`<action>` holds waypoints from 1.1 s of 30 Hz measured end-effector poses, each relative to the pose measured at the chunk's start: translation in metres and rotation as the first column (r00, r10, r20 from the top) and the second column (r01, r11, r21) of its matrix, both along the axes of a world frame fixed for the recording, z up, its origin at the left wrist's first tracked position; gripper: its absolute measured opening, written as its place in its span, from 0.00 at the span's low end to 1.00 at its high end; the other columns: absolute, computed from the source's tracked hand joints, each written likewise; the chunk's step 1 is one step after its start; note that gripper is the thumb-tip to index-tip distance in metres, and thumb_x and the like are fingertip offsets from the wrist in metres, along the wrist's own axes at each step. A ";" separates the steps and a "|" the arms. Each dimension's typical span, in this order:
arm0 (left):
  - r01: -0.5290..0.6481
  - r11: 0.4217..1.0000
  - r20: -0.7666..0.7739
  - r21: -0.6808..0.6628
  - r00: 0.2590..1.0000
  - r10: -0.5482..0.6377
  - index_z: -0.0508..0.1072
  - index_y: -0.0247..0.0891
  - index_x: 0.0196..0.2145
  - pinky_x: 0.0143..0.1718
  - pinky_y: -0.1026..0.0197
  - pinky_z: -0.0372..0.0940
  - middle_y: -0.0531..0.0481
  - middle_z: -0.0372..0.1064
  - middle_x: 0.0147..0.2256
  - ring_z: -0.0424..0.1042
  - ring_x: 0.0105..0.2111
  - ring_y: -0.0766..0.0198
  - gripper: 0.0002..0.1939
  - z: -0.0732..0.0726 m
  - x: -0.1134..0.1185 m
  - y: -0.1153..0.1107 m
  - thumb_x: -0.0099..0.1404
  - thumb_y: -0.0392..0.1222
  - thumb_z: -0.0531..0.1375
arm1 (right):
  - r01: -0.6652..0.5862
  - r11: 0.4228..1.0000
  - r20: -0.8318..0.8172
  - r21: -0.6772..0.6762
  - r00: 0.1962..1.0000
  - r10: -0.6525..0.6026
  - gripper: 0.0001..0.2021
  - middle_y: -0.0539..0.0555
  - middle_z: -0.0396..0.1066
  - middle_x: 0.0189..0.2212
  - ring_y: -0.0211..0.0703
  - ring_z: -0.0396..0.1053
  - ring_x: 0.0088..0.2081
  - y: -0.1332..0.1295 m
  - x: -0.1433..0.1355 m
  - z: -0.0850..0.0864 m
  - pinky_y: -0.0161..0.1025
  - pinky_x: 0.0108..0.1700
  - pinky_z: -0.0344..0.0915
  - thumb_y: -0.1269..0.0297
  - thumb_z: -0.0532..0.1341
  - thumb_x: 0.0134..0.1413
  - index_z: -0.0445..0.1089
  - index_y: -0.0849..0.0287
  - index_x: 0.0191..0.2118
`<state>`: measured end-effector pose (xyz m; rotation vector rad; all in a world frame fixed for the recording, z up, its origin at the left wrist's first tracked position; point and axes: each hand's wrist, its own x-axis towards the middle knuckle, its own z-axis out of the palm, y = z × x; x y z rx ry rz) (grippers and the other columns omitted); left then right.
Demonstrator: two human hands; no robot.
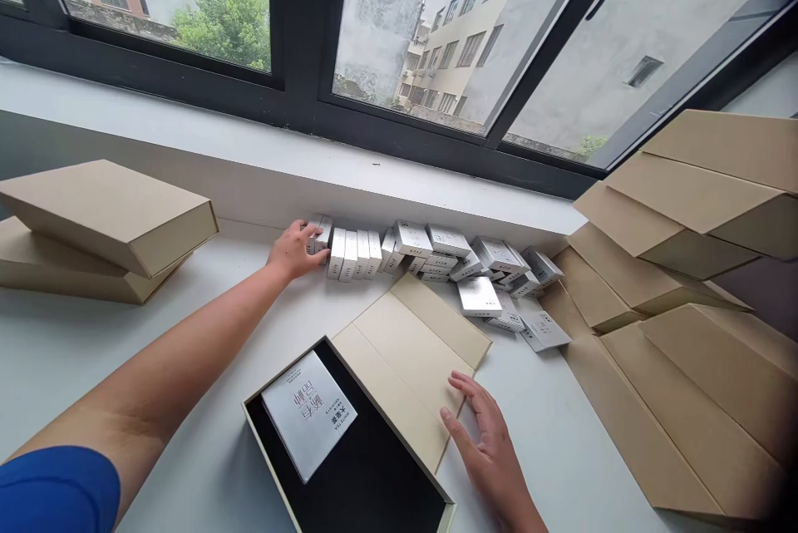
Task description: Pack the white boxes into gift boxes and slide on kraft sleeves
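Note:
My left hand point(296, 250) reaches to the left end of a row of small silver tea boxes point(357, 254), thumb and fingers closed around the silver tea boxes point(322, 232) there. In front of me an open beige gift box point(287, 483) with a black inside holds one silver tea box point(310, 415), lying in its far left part with printed characters on top. The gift box's lid point(405, 362) is folded back to the right, its flap near the silver row. Beside the lid's right edge, my right hand point(490, 450) has its fingers apart and holds nothing.
Two closed beige boxes point(105, 217) are stacked at the left. More beige boxes point(704, 333) pile up high at the right. Loose silver boxes point(508, 292) lie heaped toward that pile. A white sill point(249, 150) and dark-framed windows run behind the table.

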<state>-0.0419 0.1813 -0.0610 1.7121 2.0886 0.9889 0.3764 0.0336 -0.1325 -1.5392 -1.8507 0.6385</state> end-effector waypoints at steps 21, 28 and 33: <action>0.126 0.905 0.870 0.406 0.250 -0.425 0.51 0.45 0.40 0.47 0.53 0.73 0.52 0.73 0.43 0.77 0.45 0.58 0.31 0.089 0.142 -0.155 0.52 0.32 0.70 | -0.339 0.935 -0.674 0.099 0.668 0.314 0.38 0.55 0.75 0.46 0.53 0.75 0.46 0.034 -0.160 0.183 0.53 0.48 0.75 0.47 0.75 0.43 0.60 0.50 0.57; 0.110 0.882 0.663 0.459 0.618 -0.423 0.51 0.46 0.47 0.45 0.54 0.73 0.47 0.68 0.51 0.75 0.50 0.56 0.34 0.073 0.117 -0.155 0.54 0.34 0.70 | -0.441 0.875 -0.596 0.200 0.654 0.466 0.30 0.52 0.74 0.47 0.48 0.75 0.47 0.040 -0.174 0.186 0.50 0.50 0.75 0.54 0.72 0.51 0.63 0.47 0.57; 0.042 0.750 0.375 0.660 0.846 -0.378 0.50 0.49 0.54 0.36 0.56 0.73 0.48 0.67 0.48 0.76 0.42 0.57 0.39 0.065 0.109 -0.151 0.53 0.35 0.69 | -0.360 0.895 -0.468 0.263 0.764 0.445 0.35 0.53 0.72 0.52 0.50 0.72 0.53 0.022 -0.169 0.184 0.54 0.59 0.69 0.59 0.74 0.49 0.59 0.46 0.60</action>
